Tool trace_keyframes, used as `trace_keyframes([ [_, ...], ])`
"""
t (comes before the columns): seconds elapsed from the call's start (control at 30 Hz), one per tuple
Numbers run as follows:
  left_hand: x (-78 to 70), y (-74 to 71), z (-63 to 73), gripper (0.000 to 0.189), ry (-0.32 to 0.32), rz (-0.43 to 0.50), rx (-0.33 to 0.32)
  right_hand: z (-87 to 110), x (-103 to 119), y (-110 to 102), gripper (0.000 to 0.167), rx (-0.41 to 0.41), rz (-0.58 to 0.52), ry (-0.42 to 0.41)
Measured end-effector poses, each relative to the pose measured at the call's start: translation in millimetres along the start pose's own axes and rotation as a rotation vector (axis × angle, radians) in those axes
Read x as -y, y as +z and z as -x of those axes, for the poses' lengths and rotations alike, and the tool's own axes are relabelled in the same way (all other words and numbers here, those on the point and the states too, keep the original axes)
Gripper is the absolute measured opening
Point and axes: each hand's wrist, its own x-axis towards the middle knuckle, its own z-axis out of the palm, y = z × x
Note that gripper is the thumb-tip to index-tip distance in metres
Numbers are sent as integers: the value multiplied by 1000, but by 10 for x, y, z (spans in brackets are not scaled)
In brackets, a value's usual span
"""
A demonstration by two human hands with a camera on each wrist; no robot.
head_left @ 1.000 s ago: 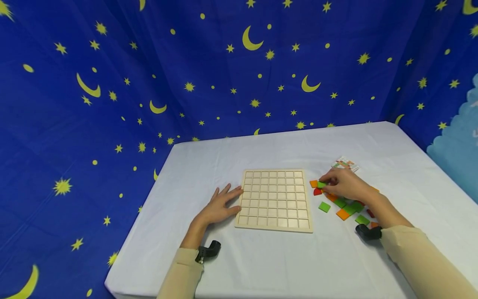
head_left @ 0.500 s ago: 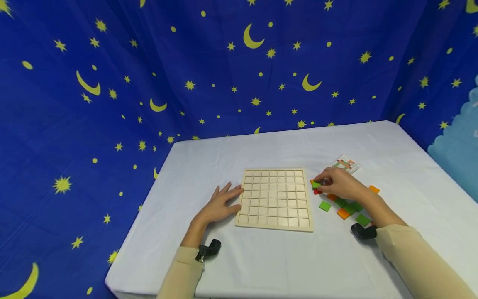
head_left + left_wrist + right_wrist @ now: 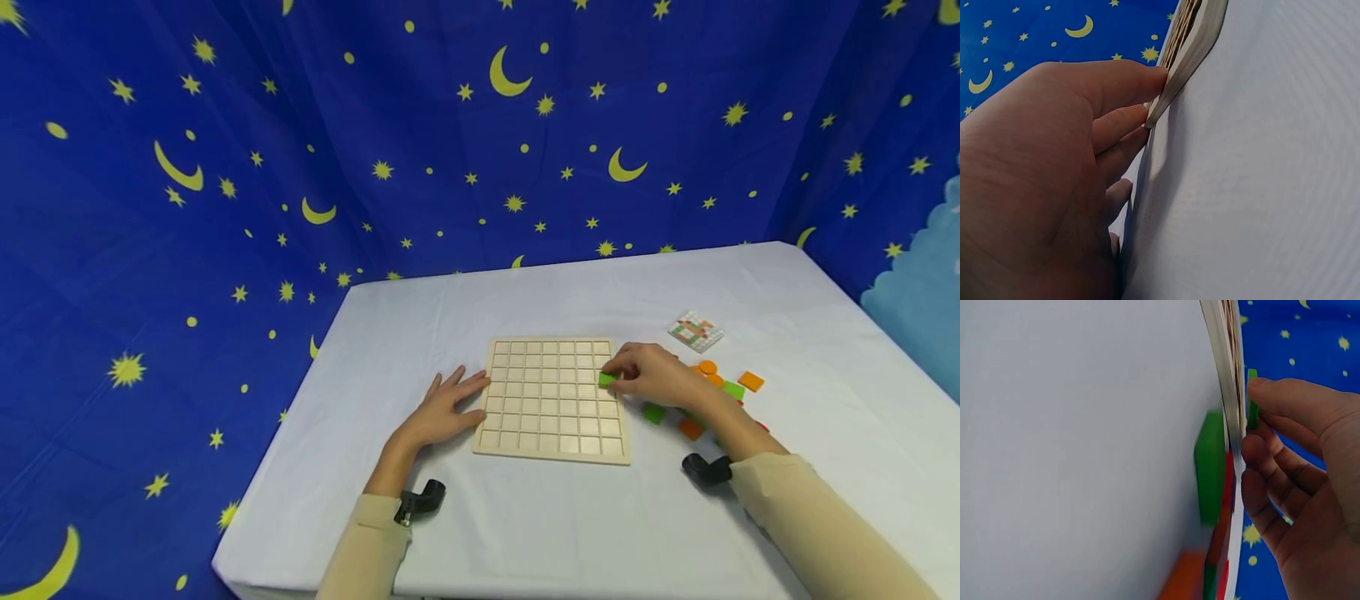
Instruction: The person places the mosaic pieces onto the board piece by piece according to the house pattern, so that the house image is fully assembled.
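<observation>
A square wooden grid board (image 3: 551,460) lies flat on the white table. My left hand (image 3: 438,412) rests beside it, fingers spread, with fingertips touching the board's left edge; in the left wrist view the hand (image 3: 1041,162) meets the board's rim (image 3: 1191,62). Between thumb and fingers, my right hand (image 3: 656,375) pinches a green square tile (image 3: 606,379) over the board's right edge. From the right wrist camera, that green tile (image 3: 1252,400) stands just off the board's side, held at the fingertips of the right hand (image 3: 1310,462).
Right of the board lie loose tiles: a green square (image 3: 654,413), an orange square (image 3: 752,381), orange rounds (image 3: 707,367) and some red pieces, partly hidden by the right arm. A printed pattern card (image 3: 696,331) lies behind them. A starry blue curtain (image 3: 450,108) stands beyond the table.
My right hand has moved left from the loose tiles to the board's right edge, carrying the green tile. More tiles and the card are uncovered. The left hand has stayed put.
</observation>
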Motion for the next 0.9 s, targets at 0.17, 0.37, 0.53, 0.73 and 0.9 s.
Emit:
trace_keyframes([
  [0.17,16,24,6,59,-2,-7,17,-64,89,64,28,13,11,-42],
  [0.37,20,0,6,59,0,-5,5,-161,194,103,25,-2,13,-89],
  [0.53,32,-10,2,58,-5,-17,-8,-249,269,160,25,3,22,-144],
  [0.73,38,23,9,59,-13,-8,10,-318,317,263,24,19,41,-180],
  [0.9,28,6,10,59,-17,-17,3,-385,413,307,23,12,51,-236],
])
